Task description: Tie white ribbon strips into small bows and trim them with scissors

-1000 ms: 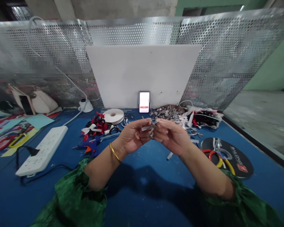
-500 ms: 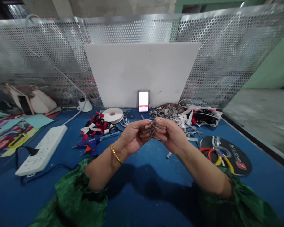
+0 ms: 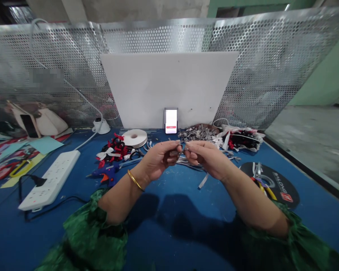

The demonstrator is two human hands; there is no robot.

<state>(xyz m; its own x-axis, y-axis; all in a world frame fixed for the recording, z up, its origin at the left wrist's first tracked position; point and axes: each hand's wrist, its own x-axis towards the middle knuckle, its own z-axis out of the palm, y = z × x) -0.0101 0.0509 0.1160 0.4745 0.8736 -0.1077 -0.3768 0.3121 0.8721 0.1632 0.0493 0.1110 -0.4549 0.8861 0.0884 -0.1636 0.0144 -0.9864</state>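
My left hand (image 3: 161, 157), with a gold bangle at the wrist, is closed in a pinch above the blue table. Opposite it, my right hand (image 3: 209, 158) pinches too, its fingertips almost meeting the left ones. Between them a small grey ribbon bow (image 3: 182, 151) shows only in part, as the fingers cover most of it. Just behind and below the hands lie loose grey ribbon strips (image 3: 190, 162). One short strip (image 3: 203, 181) lies apart, below my right hand. Farther back is a pile of grey ribbon bows (image 3: 199, 132).
Left of my hands are a blue glue gun (image 3: 109, 174), red and black bows (image 3: 115, 146), a white ribbon roll (image 3: 135, 138) and a power strip (image 3: 49, 180). A lit phone (image 3: 171, 121) leans on a white board (image 3: 172, 86). Scissors (image 3: 264, 185) rest on a black disc (image 3: 288, 186) at right.
The bow, plainly seen between my fingers before, is now mostly hidden by them. My hands have turned and drawn slightly apart, with the right forearm shifting a little right.
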